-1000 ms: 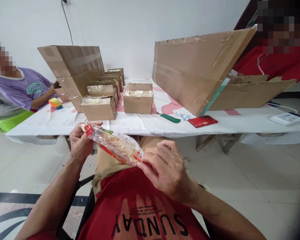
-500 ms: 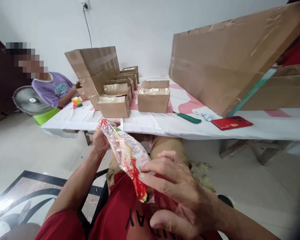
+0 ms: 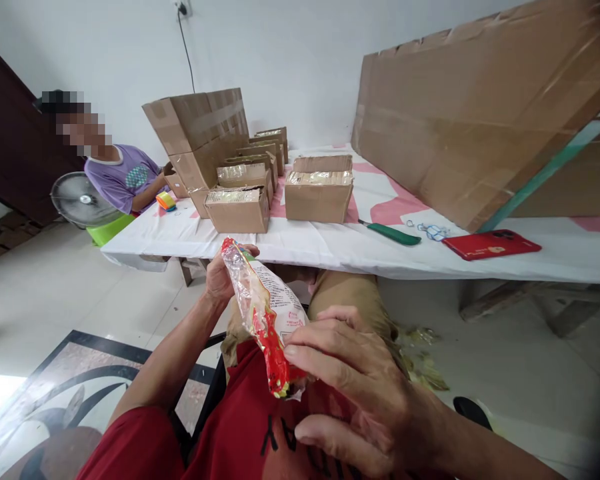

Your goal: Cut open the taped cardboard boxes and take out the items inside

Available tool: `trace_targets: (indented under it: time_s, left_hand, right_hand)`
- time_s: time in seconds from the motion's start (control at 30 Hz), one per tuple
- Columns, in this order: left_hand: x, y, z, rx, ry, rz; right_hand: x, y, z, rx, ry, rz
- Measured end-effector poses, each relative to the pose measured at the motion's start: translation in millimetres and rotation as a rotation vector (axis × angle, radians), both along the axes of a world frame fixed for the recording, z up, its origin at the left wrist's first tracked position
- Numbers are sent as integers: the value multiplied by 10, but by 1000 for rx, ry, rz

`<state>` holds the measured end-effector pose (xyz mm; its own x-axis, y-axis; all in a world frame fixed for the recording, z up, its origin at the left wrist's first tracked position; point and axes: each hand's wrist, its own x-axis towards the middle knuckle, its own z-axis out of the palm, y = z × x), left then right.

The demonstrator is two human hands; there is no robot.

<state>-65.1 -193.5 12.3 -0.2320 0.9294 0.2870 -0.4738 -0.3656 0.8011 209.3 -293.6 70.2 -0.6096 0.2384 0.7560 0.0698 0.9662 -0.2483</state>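
Just one packet [image 3: 270, 313] between two hands [image 3: 219, 276] [image 3: 363, 377].

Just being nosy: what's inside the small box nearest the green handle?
Shiny plastic shows at the top of the box; its front hides whatever lies lower.

Red phone [image 3: 493, 245], grey fan [image 3: 75, 200], black cord [image 3: 187, 57]

A dark red short-sleeved shirt [image 3: 240, 413] with black lettering [image 3: 269, 435] pairs with tan trousers [image 3: 347, 298], lower centre of the frame.
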Motion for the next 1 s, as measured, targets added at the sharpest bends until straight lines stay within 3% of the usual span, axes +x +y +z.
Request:
trace_targets:
  time_s: [0.37,0.67,0.9,1.0]
  left_hand:
    - [-143,39,50,-47,48,49]
    - [-252,59,106,1,37,43]
    - [-321,71,178,-40,142,-130]
    - [-353,-2,269,9,319,-179]
  right_hand:
    - [-63,76,-90,64,29,-353]
    - [-8,355,-190,101,148,-437]
    - [183,643,-212,-212,292,-511]
    - [236,753,-220,-287,280,-529]
